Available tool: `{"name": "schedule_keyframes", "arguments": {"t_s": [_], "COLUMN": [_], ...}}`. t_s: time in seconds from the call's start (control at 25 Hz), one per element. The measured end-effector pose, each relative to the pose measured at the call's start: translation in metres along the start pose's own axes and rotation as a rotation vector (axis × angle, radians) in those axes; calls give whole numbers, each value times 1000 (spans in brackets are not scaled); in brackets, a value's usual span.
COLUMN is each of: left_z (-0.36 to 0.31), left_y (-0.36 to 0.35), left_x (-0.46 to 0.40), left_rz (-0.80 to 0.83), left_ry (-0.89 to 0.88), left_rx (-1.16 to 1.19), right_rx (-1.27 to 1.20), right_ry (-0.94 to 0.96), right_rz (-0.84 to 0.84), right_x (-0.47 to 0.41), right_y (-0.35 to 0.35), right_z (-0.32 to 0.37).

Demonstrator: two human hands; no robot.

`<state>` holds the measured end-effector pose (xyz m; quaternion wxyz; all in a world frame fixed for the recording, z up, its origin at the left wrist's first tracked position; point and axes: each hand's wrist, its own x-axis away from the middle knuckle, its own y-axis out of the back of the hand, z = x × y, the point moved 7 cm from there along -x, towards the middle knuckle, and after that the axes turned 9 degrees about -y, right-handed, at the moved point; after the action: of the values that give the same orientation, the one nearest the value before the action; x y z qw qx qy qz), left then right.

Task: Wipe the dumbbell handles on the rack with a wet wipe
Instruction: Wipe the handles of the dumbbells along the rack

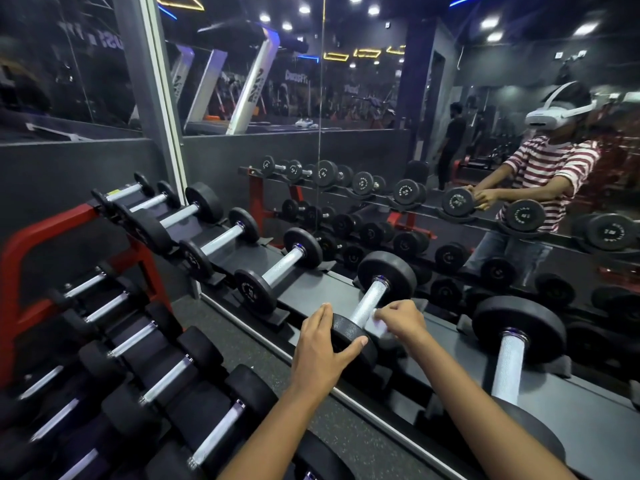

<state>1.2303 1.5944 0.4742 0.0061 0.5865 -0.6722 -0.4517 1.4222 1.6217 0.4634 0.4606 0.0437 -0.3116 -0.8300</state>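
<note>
A black dumbbell with a knurled silver handle [369, 301] lies on the top shelf of the rack [311, 289], just in front of me. My left hand [323, 344] grips its near black plate [353, 341] from above, thumb across the face. My right hand [401, 322] pinches a white wet wipe [377, 328] against the near end of that handle. More dumbbells line the same shelf: one to the right [509, 362], several to the left [282, 263].
Lower shelves at the left hold several more dumbbells [162, 379] on a red frame [20, 271]. A wall mirror [450, 168] behind the rack reflects the rack, me and another person. Dark speckled floor [242, 344] shows between the shelves.
</note>
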Motion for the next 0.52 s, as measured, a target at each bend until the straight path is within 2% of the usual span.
{"name": "schedule_keyframes", "arguments": {"t_s": [0.08, 0.16, 0.32, 0.4, 0.52], "left_z": [-1, -1, 1, 2, 3], "left_y": [0, -1, -2, -3, -3], "left_x": [2, 2, 2, 2, 2], "left_rz": [7, -4, -31, -45, -41], "left_ry": [-22, -61, -81, -86, -82], "left_rx": [-44, -126, -159, -128, -111], "right_rx": [-121, -299, -842, -936, -959], "right_ry": [-75, -154, -341, -381, -404], "right_rz": [-92, -64, 264, 378, 444], "right_x": [-11, -25, -35, -31, -20], "right_y": [6, 0, -35, -48, -61], "right_z": [-1, -1, 0, 2, -2]}}
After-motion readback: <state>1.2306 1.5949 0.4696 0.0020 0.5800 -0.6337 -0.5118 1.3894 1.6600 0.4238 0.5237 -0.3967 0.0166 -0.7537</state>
